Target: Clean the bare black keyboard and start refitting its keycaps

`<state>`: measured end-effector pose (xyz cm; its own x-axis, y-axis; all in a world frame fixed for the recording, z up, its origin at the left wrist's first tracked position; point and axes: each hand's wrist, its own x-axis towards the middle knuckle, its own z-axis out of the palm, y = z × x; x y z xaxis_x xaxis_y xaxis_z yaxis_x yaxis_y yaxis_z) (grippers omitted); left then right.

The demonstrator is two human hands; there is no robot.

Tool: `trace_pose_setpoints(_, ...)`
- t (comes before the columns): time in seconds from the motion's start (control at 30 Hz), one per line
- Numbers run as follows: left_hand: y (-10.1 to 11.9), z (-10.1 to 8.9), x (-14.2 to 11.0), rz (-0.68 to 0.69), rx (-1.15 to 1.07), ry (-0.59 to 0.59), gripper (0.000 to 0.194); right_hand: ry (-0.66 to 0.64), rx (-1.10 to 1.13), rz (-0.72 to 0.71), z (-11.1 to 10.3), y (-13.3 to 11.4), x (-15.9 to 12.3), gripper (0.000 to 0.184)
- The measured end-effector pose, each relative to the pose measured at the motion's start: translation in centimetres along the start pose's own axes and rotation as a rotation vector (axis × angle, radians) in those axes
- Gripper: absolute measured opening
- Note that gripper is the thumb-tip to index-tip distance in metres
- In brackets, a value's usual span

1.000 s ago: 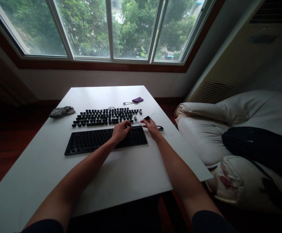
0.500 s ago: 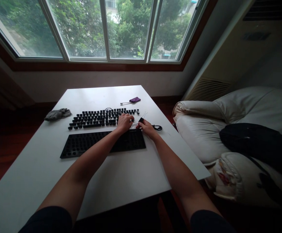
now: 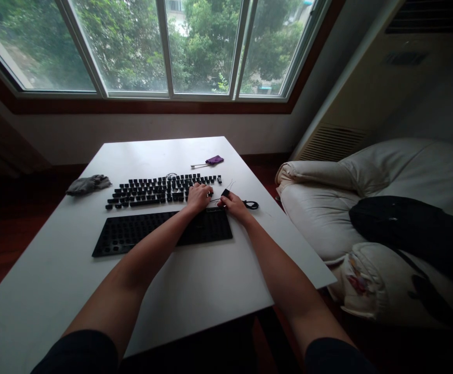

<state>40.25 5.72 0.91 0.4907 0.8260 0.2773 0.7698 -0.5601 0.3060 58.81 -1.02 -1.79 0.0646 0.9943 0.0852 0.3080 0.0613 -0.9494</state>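
Note:
A black keyboard (image 3: 121, 234) lies across the table with its keycaps off over the part I can see; my left forearm covers some of it. Behind it, loose black keycaps (image 3: 148, 191) stand in rows. My left hand (image 3: 199, 197) is at the right part of these rows, just above the keyboard's back edge. Its fingers are bent together round something small and dark that I cannot make out. In my right hand (image 3: 234, 205) is a wire keycap puller (image 3: 225, 192), gripped by its black handle, its two thin wires pointing up and away from me.
The white table (image 3: 211, 280) bears a grey cloth (image 3: 89, 184) at the left and a purple pouch (image 3: 214, 160) beside a thin brush-like stick (image 3: 199, 166) at the back. A coiled black cable (image 3: 251, 204) lies right of my hand. A cream sofa (image 3: 316, 208) flanks the table, with a dark bag (image 3: 405, 228) on it.
The view has shifted slightly, so everything sits a little further left. Both hands keep nearly the same place over the table, and the puller stays in my right hand.

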Motion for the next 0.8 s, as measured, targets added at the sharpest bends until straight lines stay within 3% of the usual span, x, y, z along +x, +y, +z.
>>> trace_pose_setpoints(0.3, -0.02, -0.85, -0.01, 0.004, 0.018, -0.023, 0.019, 0.0, 0.002, 0.01, -0.01, -0.1, -0.07, 0.023)
trace_pose_setpoints(0.8, 0.28, -0.7, 0.13, 0.024, 0.009, -0.03, 0.015, -0.006, 0.005, 0.025, 0.07, -0.67, -0.31, 0.024)
